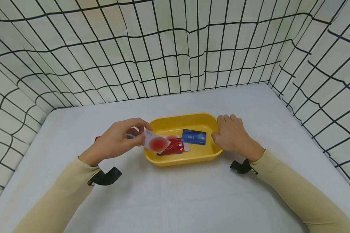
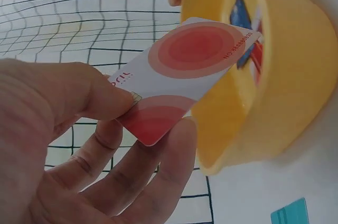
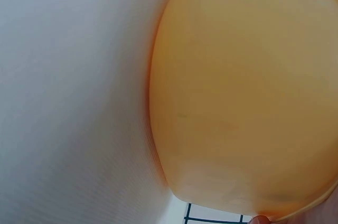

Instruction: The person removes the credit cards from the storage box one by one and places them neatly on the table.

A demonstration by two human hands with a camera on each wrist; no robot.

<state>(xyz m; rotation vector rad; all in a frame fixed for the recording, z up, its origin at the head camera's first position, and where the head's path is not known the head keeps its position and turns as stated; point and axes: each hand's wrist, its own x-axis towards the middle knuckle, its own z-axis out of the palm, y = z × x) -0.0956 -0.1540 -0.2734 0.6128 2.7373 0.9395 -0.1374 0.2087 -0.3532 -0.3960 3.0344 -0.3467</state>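
My left hand [image 1: 118, 137] pinches a white plastic card [image 2: 198, 49] with red circles, thumb on its face and fingers beneath. The card is tilted over the left end of a yellow plastic tray [image 1: 180, 160]. Within the tray lie a blue VIP card [image 1: 193, 137], a red card [image 1: 176, 147] and other cards partly covered by them. My right hand [image 1: 236, 134] grips the tray's right end, its thumb over the rim. The right wrist view is filled mostly by the tray's outer wall [image 3: 243, 86].
A teal card [image 2: 291, 213] lies on the white table to the tray's left, mostly behind my left hand in the head view. A red corner [image 1: 97, 138] shows past that hand. White walls with a black grid [image 1: 169, 64] enclose the table's back and sides.
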